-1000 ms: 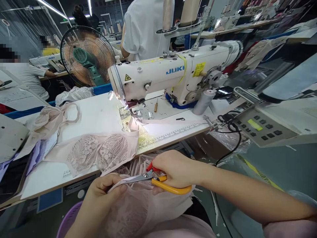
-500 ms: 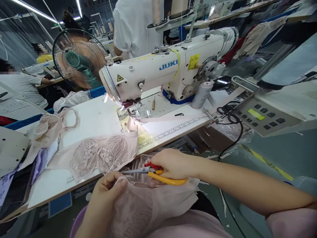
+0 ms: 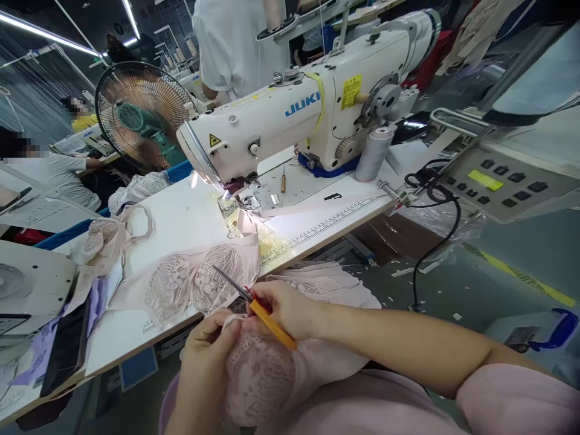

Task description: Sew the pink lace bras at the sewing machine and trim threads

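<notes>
On my lap lies a pale pink lace garment (image 3: 272, 374). My left hand (image 3: 211, 344) pinches its upper edge, fingers closed on the fabric. My right hand (image 3: 283, 308) grips small scissors (image 3: 254, 308) with yellow and red handles, their blades closed and pointing up and left over the table edge. The two hands almost touch above the garment. A second pink lace piece (image 3: 190, 281) lies flat on the white sewing table (image 3: 181, 211), just beyond the scissor tips.
A white JUKI sewing machine (image 3: 290, 115) stands on the table with a grey thread cone (image 3: 374, 154) beside it. A control panel (image 3: 498, 184) sits at right, a fan (image 3: 136, 115) at back left. A phone (image 3: 66, 347) lies at left. Other workers sit behind.
My right hand turned the scissors from pointing left to pointing up and left, and moved closer to my left hand. The view shifted slightly down and right.
</notes>
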The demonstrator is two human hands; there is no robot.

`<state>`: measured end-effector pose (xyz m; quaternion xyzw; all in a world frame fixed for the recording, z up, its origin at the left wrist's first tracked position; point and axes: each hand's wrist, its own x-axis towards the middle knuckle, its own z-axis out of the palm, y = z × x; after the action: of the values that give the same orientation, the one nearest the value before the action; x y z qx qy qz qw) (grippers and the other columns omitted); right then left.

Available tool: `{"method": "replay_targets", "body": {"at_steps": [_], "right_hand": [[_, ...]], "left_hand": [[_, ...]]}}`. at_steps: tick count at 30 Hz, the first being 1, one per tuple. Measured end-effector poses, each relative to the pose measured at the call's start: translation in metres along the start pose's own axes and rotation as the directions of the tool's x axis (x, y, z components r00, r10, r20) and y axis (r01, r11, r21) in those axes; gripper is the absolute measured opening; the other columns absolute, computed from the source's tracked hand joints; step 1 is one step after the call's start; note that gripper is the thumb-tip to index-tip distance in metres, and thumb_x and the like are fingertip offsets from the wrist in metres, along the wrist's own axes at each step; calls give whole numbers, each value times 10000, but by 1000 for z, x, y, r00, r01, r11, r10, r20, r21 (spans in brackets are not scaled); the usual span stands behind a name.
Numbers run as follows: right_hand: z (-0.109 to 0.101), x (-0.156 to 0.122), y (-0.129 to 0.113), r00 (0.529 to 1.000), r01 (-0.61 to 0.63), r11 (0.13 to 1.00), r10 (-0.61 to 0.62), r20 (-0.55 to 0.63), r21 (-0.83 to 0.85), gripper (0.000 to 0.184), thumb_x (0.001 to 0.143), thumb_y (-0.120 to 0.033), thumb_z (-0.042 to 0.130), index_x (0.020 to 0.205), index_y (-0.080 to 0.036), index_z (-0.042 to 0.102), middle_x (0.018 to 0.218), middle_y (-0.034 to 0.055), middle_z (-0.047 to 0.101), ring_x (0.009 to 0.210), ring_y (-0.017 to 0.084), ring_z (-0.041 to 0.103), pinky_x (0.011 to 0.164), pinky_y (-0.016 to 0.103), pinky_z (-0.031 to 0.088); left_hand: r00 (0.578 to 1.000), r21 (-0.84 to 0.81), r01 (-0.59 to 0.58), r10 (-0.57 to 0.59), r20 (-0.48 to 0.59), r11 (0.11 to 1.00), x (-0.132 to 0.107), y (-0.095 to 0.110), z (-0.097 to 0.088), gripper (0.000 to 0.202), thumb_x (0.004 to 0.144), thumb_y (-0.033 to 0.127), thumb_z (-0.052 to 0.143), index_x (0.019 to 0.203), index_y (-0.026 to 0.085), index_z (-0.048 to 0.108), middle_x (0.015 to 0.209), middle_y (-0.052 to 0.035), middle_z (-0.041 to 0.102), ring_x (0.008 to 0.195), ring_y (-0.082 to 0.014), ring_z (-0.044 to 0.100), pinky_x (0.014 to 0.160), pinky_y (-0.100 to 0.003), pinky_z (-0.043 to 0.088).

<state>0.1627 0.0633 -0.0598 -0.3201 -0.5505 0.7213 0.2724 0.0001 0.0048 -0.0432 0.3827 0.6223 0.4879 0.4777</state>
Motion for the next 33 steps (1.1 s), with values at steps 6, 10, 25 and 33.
{"method": "replay_targets", "body": {"at_steps": [6,10,25,33], "right_hand": [[-1,0,5,996,-4,992,-8,-91,-128,462,531,-452,829,651,-179,476,573,-74,433,546,81,371,498,211,310],[1,-2,1,992,1,978,-27,-121,-208,458,545,-429,811,608,-185,429,567,-82,386,548,76,329,500,216,298],[-10,-9,5,997,73,909,-53,60,-411,239,609,-119,732,734,-173,535,645,-70,494,585,80,422,529,187,356],[-37,-32,28,990,60,797,28,136,-601,203,682,-46,652,842,-157,599,748,-24,602,618,92,475,566,188,389]], "left_hand": [[996,-45,81,-82,-37,996,-6,-6,1,326,549,418,843,715,170,711,681,-21,666,651,-135,572,615,-208,447],[994,-41,111,-111,25,993,-7,-9,1,329,568,430,832,709,164,699,651,-17,658,613,-123,562,583,-197,438],[994,-50,-104,103,-40,993,-1,-26,-7,178,619,340,805,667,199,707,778,-25,654,763,-161,596,666,-229,476],[950,-106,-17,-17,-312,994,-3,-24,-12,231,497,293,849,606,194,671,865,-8,661,804,-160,589,597,-201,476]]}}
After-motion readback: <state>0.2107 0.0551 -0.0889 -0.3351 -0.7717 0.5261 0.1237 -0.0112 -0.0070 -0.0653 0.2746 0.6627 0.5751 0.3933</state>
